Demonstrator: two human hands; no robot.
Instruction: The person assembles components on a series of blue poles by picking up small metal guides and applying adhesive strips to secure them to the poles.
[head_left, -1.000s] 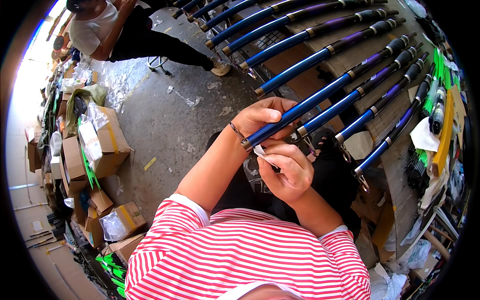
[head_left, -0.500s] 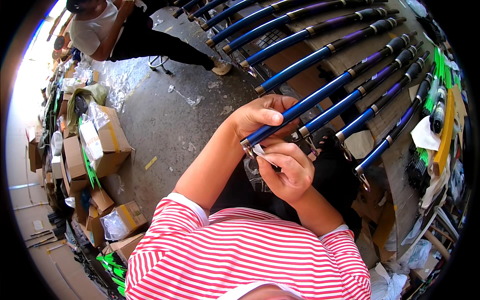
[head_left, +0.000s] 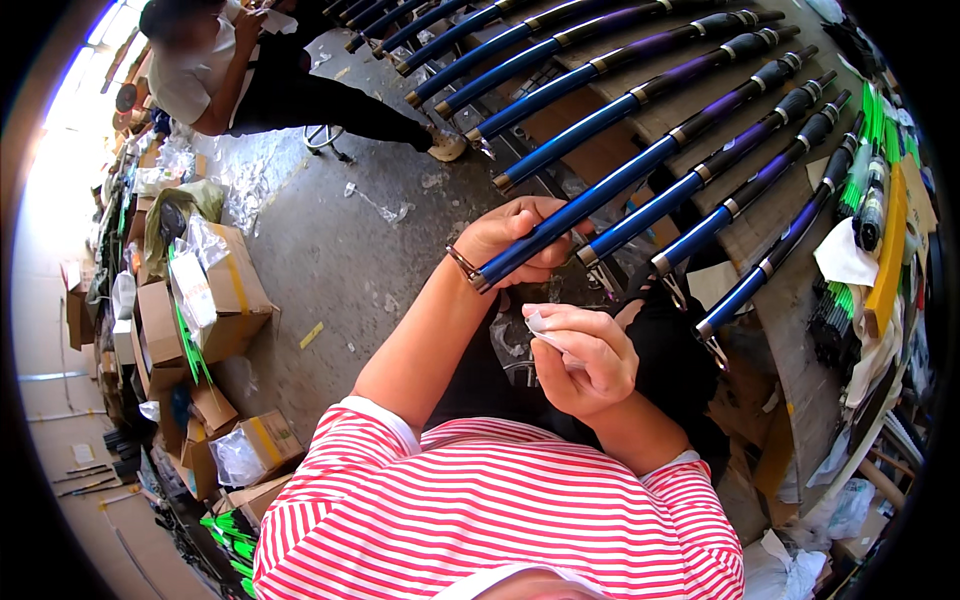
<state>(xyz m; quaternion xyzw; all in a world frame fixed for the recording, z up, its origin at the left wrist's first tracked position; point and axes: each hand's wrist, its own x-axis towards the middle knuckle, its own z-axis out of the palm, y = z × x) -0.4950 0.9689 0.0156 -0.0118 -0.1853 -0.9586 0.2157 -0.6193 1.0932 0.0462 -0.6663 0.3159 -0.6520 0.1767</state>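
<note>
A blue fishing rod (head_left: 625, 170) slants across the middle, its near end toward me. My left hand (head_left: 505, 240) is closed around it from below, close to that end, with the thumb against its side. From the rod's silver-rimmed end a metal loop (head_left: 462, 264) sticks out beside my left wrist. Below and to the right, apart from the rod, my right hand (head_left: 590, 362) pinches a small crumpled white piece (head_left: 538, 322), paper or cloth, between thumb and fingers. Another blue rod (head_left: 640, 222) lies just right of the held one, also with a metal loop at its end.
Several similar rods lie side by side on a bench (head_left: 790, 290) at right. Green bundles and a yellow strip (head_left: 888, 240) are at its far edge. Cardboard boxes (head_left: 235, 290) stand at left. A person (head_left: 210, 75) in dark trousers is at upper left, near a stool (head_left: 322, 138).
My right hand with the white piece has drawn back from the rod's end. The metal loop now points left, toward my wrist. The held rod has shifted slightly left.
</note>
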